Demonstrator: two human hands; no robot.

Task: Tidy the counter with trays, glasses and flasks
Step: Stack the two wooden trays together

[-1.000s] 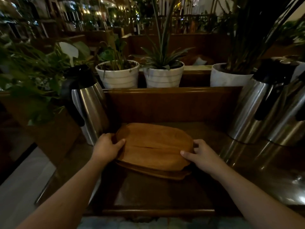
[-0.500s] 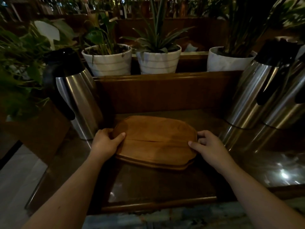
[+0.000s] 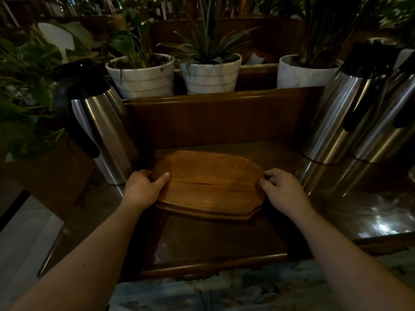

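My left hand grips the wooden trays at their left end, thumb on top; right hand fingers curled, pinching the right rim.

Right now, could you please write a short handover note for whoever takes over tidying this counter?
Left hand: gripping the left end of the wooden trays, thumb on top.
Right hand: fingertips at the stack's right end; firm grip unclear.
Trays: stacked flat on the counter, near the back panel.
Flasks: one steel flask left, two flasks right, all upright.
Done: trays stacked.
Left: settle the stack, line up flasks. No glasses in view.
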